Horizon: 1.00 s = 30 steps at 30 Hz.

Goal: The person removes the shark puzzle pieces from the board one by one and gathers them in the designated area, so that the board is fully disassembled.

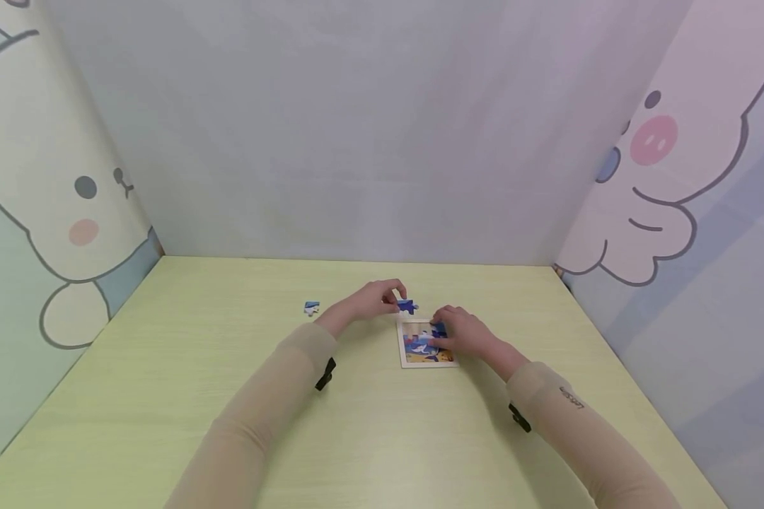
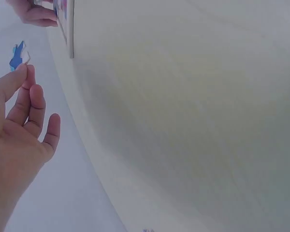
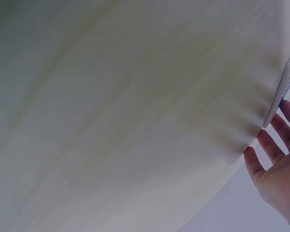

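Observation:
A small puzzle board (image 1: 425,344) with a colourful picture lies on the pale green table (image 1: 229,367). My left hand (image 1: 382,297) pinches a blue puzzle piece (image 1: 407,306) just above the board's far edge; the piece (image 2: 18,54) shows at my fingertips (image 2: 24,72) in the left wrist view. My right hand (image 1: 461,332) rests on the right side of the board, fingers (image 3: 268,145) stretched out and touching its edge (image 3: 282,87). The board (image 2: 65,24) appears edge-on in the left wrist view.
One loose blue and white puzzle piece (image 1: 311,307) lies on the table to the left of my left hand. Walls with cartoon animals enclose the table on the left (image 1: 51,212), back and right (image 1: 675,177).

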Each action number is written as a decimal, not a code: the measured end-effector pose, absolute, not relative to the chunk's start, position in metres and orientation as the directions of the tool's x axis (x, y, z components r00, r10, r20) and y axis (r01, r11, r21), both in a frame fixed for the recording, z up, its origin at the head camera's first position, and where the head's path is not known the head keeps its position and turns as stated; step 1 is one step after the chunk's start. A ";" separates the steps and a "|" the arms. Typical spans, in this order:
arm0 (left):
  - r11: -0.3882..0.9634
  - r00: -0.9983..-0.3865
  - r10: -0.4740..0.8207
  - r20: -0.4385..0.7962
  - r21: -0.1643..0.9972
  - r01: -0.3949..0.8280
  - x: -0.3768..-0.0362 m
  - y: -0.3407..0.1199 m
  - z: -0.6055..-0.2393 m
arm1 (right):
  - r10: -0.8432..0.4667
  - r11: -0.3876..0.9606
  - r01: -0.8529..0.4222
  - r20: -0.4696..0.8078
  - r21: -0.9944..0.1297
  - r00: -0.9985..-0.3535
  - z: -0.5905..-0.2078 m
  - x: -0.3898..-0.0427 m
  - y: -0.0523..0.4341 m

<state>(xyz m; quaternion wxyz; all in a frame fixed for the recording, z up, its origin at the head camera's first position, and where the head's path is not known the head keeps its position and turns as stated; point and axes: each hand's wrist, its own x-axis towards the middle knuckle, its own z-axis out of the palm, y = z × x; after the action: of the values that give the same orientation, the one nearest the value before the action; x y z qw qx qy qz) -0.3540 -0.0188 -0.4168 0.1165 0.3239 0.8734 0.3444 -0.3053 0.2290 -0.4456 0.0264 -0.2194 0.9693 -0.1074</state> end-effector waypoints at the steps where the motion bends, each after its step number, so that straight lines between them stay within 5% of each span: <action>1: 0.554 -0.765 0.644 0.019 0.677 0.484 -0.355 -0.022 -0.416 | -0.433 0.880 -0.422 -0.003 -0.220 -0.901 -0.446 -0.305 0.229; 30: 0.680 -0.863 0.500 -0.076 0.652 0.336 -0.370 -0.116 -0.429 | -0.439 0.875 -0.429 0.003 -0.226 -0.898 -0.449 -0.305 0.230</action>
<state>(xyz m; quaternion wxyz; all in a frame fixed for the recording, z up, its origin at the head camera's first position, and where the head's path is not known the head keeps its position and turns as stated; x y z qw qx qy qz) -0.3702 -0.1161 -0.4287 0.1248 0.2301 0.9079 0.3275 -0.3047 0.2303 -0.4490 0.0241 -0.2243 0.9679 -0.1112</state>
